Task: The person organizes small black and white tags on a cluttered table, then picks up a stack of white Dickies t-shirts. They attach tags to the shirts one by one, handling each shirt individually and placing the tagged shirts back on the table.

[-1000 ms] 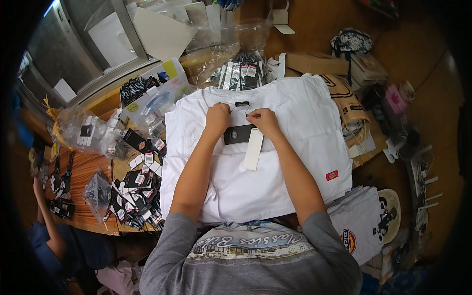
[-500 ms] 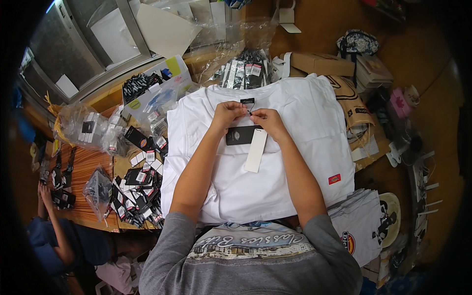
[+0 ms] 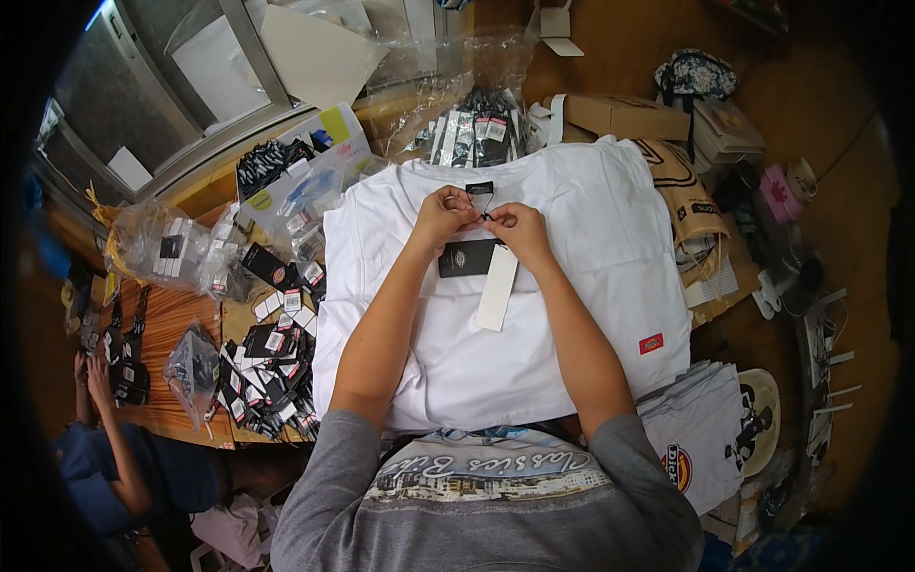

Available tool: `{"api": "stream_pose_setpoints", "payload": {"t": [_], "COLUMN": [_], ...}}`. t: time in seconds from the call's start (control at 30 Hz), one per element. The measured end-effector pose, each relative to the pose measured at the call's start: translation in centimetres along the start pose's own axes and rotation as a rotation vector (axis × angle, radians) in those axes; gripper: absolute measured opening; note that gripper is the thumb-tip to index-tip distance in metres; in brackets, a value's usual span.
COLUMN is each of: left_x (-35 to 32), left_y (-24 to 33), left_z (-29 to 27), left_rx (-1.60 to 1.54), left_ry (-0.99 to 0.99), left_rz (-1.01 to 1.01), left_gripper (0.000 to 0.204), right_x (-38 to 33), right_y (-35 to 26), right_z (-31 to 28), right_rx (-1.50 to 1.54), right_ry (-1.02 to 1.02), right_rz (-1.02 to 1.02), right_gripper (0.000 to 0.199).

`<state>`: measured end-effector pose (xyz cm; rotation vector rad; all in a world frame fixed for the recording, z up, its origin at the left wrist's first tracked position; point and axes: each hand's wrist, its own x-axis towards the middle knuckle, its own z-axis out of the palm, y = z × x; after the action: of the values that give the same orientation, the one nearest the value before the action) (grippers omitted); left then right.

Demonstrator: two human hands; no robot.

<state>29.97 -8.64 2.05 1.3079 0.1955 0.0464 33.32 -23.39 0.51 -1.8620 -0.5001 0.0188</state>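
1. A person's left hand [image 3: 440, 212] and right hand [image 3: 516, 224] meet over the collar of a white T-shirt [image 3: 581, 248] spread flat across the middle of the wooden surface [image 3: 172, 329].
2. Both grips are pressed together — fingertips pinching a thin black string [image 3: 487, 212] just below the neck label.
3. Beneath the hands lie a black hang tag [image 3: 464, 258] and a long white tag [image 3: 498, 287], both resting on the shirt's chest.
4. Toward the surface's left edge sit loose black tags [image 3: 272, 367] and clear plastic bags [image 3: 162, 250]; folded printed shirts [image 3: 701, 443] lie stacked off its near right corner.
5. At the far left edge, another person's hand [image 3: 95, 377] works — apart from the wearer's own.
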Motion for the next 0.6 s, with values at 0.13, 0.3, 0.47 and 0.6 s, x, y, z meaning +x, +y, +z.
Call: {"api": "stream_pose_setpoints", "payload": {"t": [0.13,0.3,0.47,0.6], "left_x": [0.1,0.2,0.5,1.0], "left_y": [-0.1,-0.3,0.1,0.1], "left_z": [0.0,-0.4,-2.4,-2.6], "left_rx": [0.04,0.086,0.024,0.068], "left_ry": [-0.016,-0.04,-0.274,-0.332], "left_rz": [0.013,-0.018,-0.278,-0.34], "left_gripper": [0.018,0.019,0.025,0.028], "right_x": [-0.1,-0.5,-1.2,-1.3], "right_y": [0.3,-0.4,-0.8,-0.6], "right_z": [0.1,0.2,0.5,0.8], "right_rx": [-0.039,-0.129,-0.115,-0.11], "right_ry": [0.029,0.015,-0.061,-0.012], "right_rz": [-0.122,-0.211,-0.324,-0.415], "right_gripper": [0.015,0.013,0.011,0.01]}}
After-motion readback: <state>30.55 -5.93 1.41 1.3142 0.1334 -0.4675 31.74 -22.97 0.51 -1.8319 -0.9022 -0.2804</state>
